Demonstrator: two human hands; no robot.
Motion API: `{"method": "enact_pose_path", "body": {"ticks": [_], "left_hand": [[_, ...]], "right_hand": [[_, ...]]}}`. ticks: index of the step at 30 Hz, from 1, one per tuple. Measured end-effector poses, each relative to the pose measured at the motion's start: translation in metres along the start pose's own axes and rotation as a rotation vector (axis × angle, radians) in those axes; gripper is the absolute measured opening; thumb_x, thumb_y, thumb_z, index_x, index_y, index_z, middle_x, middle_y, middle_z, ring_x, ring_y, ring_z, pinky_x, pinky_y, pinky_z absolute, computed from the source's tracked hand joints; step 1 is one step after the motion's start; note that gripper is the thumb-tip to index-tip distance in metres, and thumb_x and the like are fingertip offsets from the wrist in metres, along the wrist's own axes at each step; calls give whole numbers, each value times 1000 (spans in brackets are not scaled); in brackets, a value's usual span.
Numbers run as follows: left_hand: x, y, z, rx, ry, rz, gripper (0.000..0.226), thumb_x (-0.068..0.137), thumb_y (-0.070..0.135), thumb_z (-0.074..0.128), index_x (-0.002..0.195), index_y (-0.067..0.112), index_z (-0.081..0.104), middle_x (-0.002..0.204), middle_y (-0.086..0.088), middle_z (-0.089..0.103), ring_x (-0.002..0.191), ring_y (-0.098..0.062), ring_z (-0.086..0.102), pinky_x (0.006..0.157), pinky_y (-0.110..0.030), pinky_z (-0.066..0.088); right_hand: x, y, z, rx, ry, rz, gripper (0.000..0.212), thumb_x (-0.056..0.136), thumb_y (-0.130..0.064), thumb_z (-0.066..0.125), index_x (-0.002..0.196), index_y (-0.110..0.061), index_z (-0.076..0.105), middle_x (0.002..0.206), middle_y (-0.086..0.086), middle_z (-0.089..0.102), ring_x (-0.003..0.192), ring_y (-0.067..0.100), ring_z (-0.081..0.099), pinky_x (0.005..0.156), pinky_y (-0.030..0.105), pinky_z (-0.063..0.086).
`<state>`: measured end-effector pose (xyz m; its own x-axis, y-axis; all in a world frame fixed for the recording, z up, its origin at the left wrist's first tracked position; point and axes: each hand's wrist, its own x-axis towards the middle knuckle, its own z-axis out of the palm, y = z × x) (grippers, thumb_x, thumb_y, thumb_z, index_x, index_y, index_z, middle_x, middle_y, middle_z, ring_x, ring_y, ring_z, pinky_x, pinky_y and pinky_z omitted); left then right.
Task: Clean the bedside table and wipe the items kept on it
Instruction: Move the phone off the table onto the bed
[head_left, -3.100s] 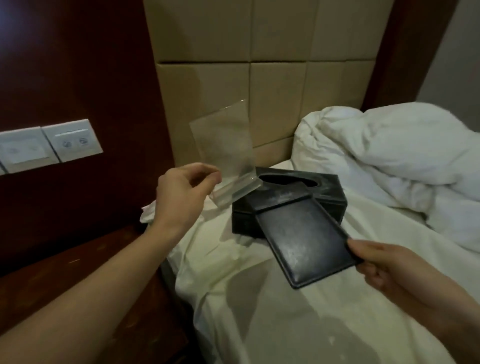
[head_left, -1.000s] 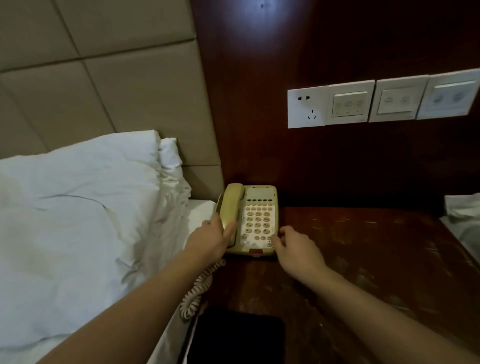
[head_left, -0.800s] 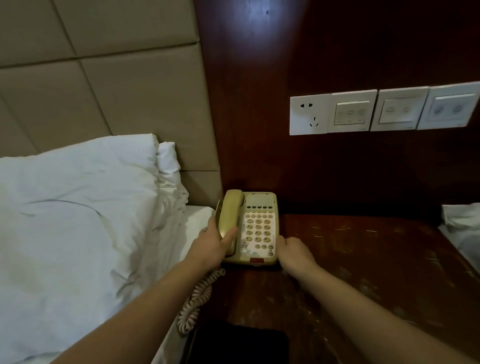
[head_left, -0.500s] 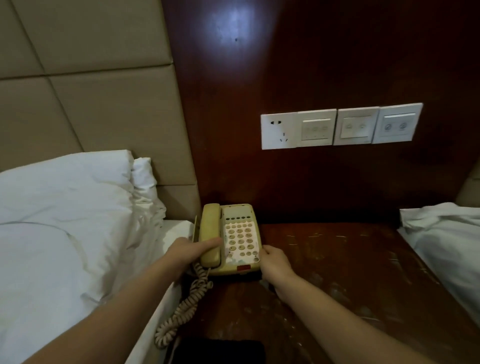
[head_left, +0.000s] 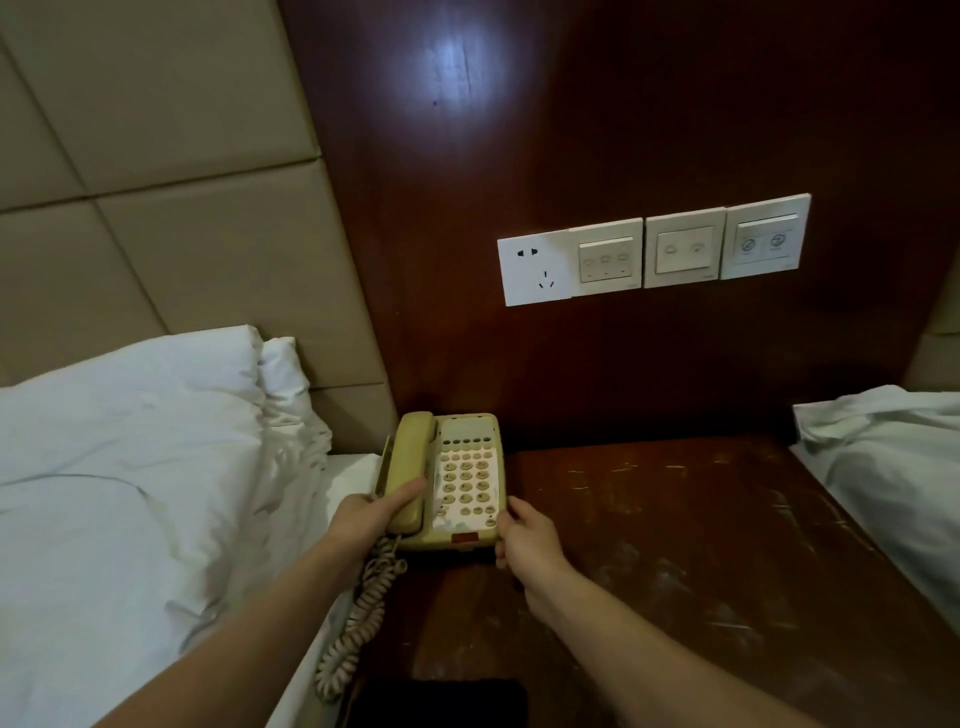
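A beige corded telephone stands at the back left corner of the dark, scratched wooden bedside table. My left hand grips its left side, thumb laid over the handset. My right hand grips the phone's front right corner. The coiled cord hangs down off the table's left edge, beside the bed.
A white pillow and duvet lie on the bed at the left, more white bedding at the right. A socket and switch plates sit on the dark wood wall panel. A black flat object lies at the table's front edge.
About three seconds ago I held a clear stand and a black folder over the bed; since one second ago both hands have closed on the telephone. It has hardly moved; mostly the view shifted.
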<state>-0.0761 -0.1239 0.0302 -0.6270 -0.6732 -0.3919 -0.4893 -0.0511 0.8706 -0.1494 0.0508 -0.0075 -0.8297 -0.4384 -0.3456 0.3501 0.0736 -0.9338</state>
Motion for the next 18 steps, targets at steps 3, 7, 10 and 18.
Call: {"method": "enact_pose_path", "body": {"ticks": [3, 7, 10, 18], "left_hand": [[0, 5, -10, -48, -16, 15, 70, 72, 48, 87, 120, 2, 65, 105, -11, 76, 97, -25, 73, 88, -37, 59], [-7, 3, -26, -80, -34, 81, 64, 70, 47, 86, 114, 4, 70, 99, -8, 81, 97, -24, 76, 93, -38, 59], [-23, 11, -31, -61, -14, 144, 40, 81, 40, 82, 106, 10, 71, 90, -4, 81, 92, -19, 76, 81, -30, 59], [-80, 70, 13, 90, -137, 262, 43, 77, 58, 78, 98, 22, 66, 89, 5, 76, 77, -5, 73, 57, -16, 52]], "right_hand": [[-5, -1, 14, 20, -10, -16, 44, 106, -17, 40, 150, -20, 37, 114, 3, 64, 71, 9, 53, 56, 18, 45], [-9, -5, 26, 42, -17, -91, 44, 106, -21, 41, 149, -24, 39, 123, 7, 64, 75, 6, 54, 59, 18, 45], [-15, -13, 23, 50, -41, -132, 43, 105, -22, 42, 148, -26, 41, 130, 9, 62, 86, 5, 52, 71, 21, 47], [-69, -68, -55, 22, 40, -252, 41, 106, -20, 41, 147, -22, 43, 103, -10, 61, 84, 0, 58, 68, 13, 50]]}}
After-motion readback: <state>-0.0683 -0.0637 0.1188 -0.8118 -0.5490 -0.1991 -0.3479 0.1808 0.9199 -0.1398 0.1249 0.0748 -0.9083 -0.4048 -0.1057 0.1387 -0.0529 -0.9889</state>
